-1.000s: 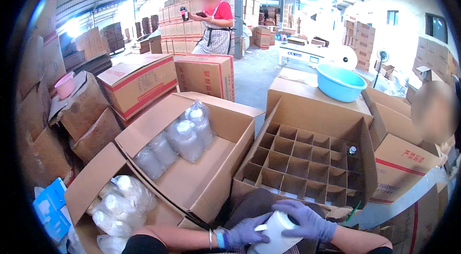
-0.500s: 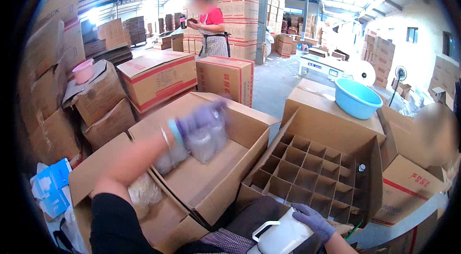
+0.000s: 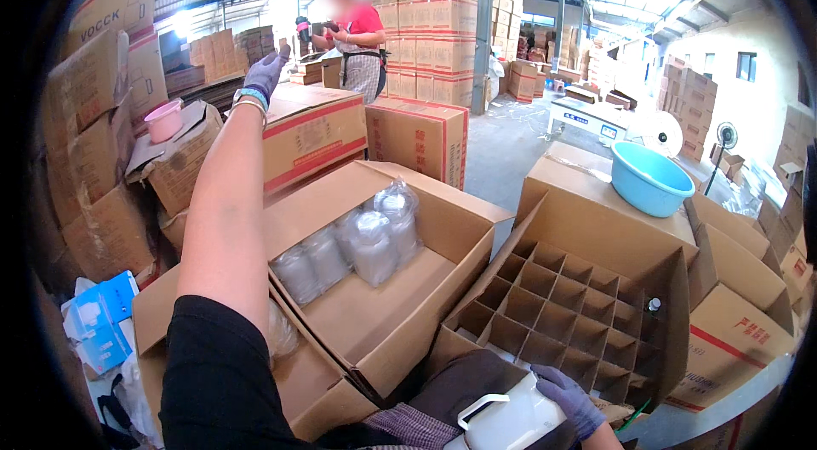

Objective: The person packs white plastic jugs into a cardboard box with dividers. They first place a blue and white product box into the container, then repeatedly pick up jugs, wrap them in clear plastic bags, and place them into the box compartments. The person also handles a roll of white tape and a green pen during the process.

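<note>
My left hand (image 3: 267,77), in a purple glove, is raised at the end of an outstretched arm, in front of a closed carton (image 3: 313,139). Its fingers are stretched out and hold nothing. My right hand (image 3: 568,399), gloved too, rests closed around a white mug with a handle (image 3: 516,414) at my lap. Several clear plastic-wrapped items (image 3: 372,247) stand in an open carton (image 3: 400,356) in front of me. To its right is an open carton (image 3: 672,348) with a cardboard divider grid (image 3: 545,307); one cell shows a small bottle-like top (image 3: 654,304).
A light blue basin (image 3: 651,182) sits on a carton behind the divided one. At the left are stacked cartons, a pink bucket (image 3: 164,120) and a blue box (image 3: 100,321). A person (image 3: 362,33) in a red top stands beyond the cartons, holding a dark bottle-like thing.
My left hand has left the wrapped items and risen forward and to the left, its fingers now stretched out. The wrapped items stay in the carton. My right hand still holds the mug.
</note>
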The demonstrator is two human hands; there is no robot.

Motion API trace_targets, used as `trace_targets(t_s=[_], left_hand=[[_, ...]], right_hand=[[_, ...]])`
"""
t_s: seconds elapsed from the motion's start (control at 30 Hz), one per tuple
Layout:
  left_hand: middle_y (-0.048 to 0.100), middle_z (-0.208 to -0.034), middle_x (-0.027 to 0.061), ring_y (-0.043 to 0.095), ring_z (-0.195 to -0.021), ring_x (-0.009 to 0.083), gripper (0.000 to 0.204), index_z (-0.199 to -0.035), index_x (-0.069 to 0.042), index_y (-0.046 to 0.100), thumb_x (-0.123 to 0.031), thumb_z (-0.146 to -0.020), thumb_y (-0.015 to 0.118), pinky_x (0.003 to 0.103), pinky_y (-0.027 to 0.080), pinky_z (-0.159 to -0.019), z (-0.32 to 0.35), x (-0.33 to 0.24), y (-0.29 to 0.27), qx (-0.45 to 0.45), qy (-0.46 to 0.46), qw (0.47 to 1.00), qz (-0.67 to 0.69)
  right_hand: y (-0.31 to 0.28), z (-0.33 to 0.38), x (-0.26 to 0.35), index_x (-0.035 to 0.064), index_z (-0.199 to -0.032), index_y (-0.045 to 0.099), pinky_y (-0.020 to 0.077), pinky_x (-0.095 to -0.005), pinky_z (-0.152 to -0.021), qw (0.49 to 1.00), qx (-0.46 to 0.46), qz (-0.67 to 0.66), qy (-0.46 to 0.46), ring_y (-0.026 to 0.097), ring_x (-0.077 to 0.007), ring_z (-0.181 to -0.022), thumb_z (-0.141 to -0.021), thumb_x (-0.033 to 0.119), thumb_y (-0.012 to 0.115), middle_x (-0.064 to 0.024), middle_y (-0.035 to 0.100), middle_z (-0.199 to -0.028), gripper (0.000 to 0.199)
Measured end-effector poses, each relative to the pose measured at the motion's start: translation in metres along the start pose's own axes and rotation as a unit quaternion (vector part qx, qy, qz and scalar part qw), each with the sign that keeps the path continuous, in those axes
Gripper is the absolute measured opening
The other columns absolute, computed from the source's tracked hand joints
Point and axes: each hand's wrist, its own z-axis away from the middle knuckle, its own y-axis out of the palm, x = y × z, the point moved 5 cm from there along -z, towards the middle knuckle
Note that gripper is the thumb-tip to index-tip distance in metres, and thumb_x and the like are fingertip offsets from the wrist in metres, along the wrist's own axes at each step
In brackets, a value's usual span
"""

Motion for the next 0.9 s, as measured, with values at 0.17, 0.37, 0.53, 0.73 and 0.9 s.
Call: trace_targets(t_s=[0.17,0.37,0.53,0.73,0.9], left_hand=[[0.040,-0.155,0.0264,0.040,-0.145,0.0353,0.127,-0.152,0.005,0.036,-0.092,-0.072,0.053,0.040,0.033,-0.118,-0.005,0.006,-0.028,-0.070,-0.035,0.994,-0.077],[0.040,-0.152,0.0332,0.041,-0.143,0.0397,0.136,-0.154,0.010,0.026,-0.091,-0.068,0.060,0.040,0.035,-0.117,0.007,0.005,0.002,-0.085,-0.061,0.991,-0.080],[0.041,-0.150,0.0350,0.042,-0.142,0.0426,0.146,-0.154,0.012,0.021,-0.088,-0.060,0.071,0.041,0.037,-0.116,0.014,0.024,0.006,-0.119,-0.071,0.990,-0.038],[0.034,-0.155,0.0333,0.036,-0.145,0.0420,0.149,-0.155,0.010,0.020,-0.083,-0.055,0.079,0.042,0.034,-0.119,0.015,0.031,0.018,-0.131,-0.080,0.988,-0.023],[0.032,-0.155,0.0336,0.032,-0.147,0.0418,0.156,-0.158,0.003,0.009,-0.078,-0.049,0.086,0.048,0.032,-0.120,0.012,0.028,0.036,-0.140,-0.128,0.982,-0.018]], right_hand=[[0.005,-0.003,0.007,0.0027,-0.141,0.054,0.0364,-0.0354,-0.112,1.000,0.015,-0.008,-0.008,0.051,-0.0279,-0.129,-0.093,0.037,0.065,-0.0173,0.056,-0.139,0.060],[-0.005,0.001,-0.003,0.0016,-0.140,0.055,0.0372,-0.0351,-0.111,0.999,0.001,0.030,-0.025,0.051,-0.0266,-0.128,-0.093,0.036,0.064,-0.0176,0.056,-0.138,0.059],[0.003,0.006,0.018,-0.0002,-0.141,0.053,0.0373,-0.0350,-0.110,1.000,0.006,-0.003,-0.003,0.051,-0.0254,-0.128,-0.093,0.035,0.063,-0.0169,0.056,-0.138,0.061],[0.000,0.000,0.011,-0.0013,-0.142,0.053,0.0385,-0.0340,-0.109,1.000,0.002,0.023,0.022,0.053,-0.0233,-0.126,-0.092,0.031,0.061,-0.0143,0.058,-0.138,0.060],[0.007,0.002,0.038,-0.0005,-0.139,0.056,0.0418,-0.0340,-0.106,0.999,-0.007,-0.009,0.030,0.056,-0.0226,-0.122,-0.093,0.030,0.061,-0.0134,0.061,-0.133,0.056]])
